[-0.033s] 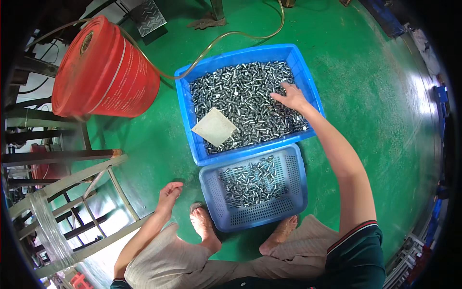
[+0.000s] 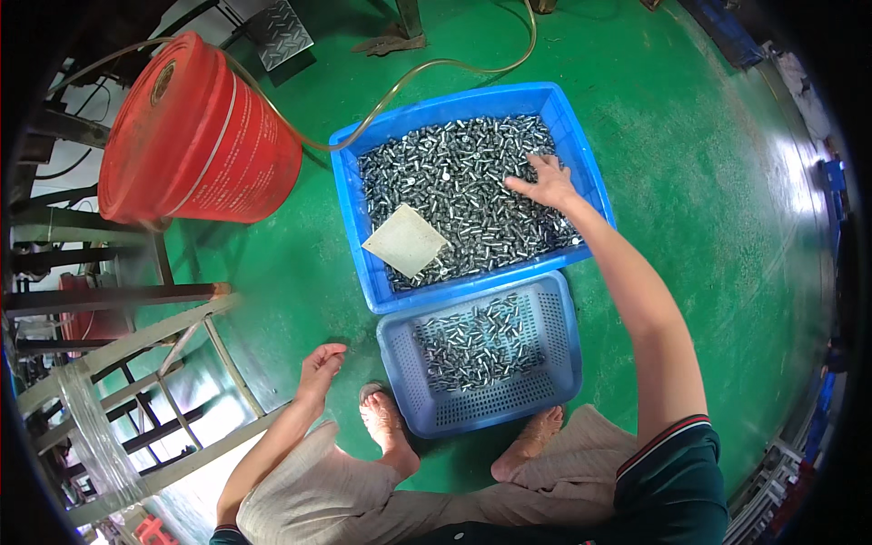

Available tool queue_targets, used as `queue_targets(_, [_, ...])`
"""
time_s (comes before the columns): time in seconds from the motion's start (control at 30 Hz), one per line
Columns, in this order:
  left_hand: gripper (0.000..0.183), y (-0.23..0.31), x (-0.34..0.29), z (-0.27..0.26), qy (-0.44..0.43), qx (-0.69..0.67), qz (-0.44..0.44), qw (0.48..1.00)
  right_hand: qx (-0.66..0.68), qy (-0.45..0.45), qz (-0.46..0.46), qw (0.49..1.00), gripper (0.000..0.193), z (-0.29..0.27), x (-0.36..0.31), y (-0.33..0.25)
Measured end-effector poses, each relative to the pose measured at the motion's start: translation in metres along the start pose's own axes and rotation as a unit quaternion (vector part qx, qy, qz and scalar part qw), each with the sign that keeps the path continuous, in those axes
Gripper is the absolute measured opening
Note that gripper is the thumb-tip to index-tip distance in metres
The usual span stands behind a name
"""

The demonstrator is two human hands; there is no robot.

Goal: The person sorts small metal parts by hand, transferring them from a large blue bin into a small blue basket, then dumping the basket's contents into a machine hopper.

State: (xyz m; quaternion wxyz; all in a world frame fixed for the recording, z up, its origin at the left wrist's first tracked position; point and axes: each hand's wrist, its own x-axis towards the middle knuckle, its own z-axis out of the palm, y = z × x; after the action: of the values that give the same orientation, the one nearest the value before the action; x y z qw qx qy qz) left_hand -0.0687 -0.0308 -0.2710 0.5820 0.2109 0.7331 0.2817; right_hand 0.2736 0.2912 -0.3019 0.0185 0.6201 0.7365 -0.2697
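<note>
My right hand (image 2: 548, 185) is over the right side of a blue plastic bin (image 2: 351, 263), fingers spread and touching or just above the small shiny metal pins (image 2: 454, 173) that fill it. It grips nothing that I can see. A pale, square, flat plate (image 2: 405, 240) lies on the pins at the bin's near left. Nearer to me, a blue-grey perforated basket (image 2: 481, 411) holds a smaller heap of similar metal pins (image 2: 477, 350). Out to the left of the basket, my left hand (image 2: 322, 365) hangs over the floor with its fingers curled together; whatever may be in them is hidden.
A large red bucket (image 2: 218, 145) stands left of the bin. A clear yellowish hose (image 2: 400, 84) runs past it to the bin's far left edge. Left of my left hand is a metal frame (image 2: 222, 354). My feet (image 2: 381, 416) flank the basket on the green floor (image 2: 690, 236).
My right hand has shifted very slightly to the left over the pins, and its fingers look a little more spread. My left hand stays in place.
</note>
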Motion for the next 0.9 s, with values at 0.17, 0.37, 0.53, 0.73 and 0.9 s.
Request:
queue_targets(0.17, [0.016, 0.006, 0.004, -0.003, 0.013, -0.001, -0.016, 1.000, -0.034, -0.089, 0.086, 0.992, 0.099, -0.004, 0.002, -0.022])
queue_targets(0.37, [0.015, 0.008, 0.003, -0.008, 0.014, 0.000, -0.010, 1.000, -0.011, -0.173, -0.020, 0.985, 0.100, 0.017, -0.019, -0.047])
queue_targets(0.53, [0.015, 0.009, -0.007, -0.018, 0.037, 0.011, -0.015, 0.999, 0.040, -0.216, -0.069, 0.973, 0.084, 0.017, -0.014, -0.045])
queue_targets(0.73, [0.017, 0.008, -0.009, -0.008, 0.033, 0.008, -0.011, 0.999, 0.389, -0.287, 0.022, 0.875, 0.041, 0.025, -0.002, -0.015])
queue_targets(0.9, [0.018, 0.004, -0.010, -0.010, 0.047, -0.005, -0.012, 0.999, 0.468, -0.357, 0.010, 0.808, 0.030, -0.010, -0.030, -0.034])
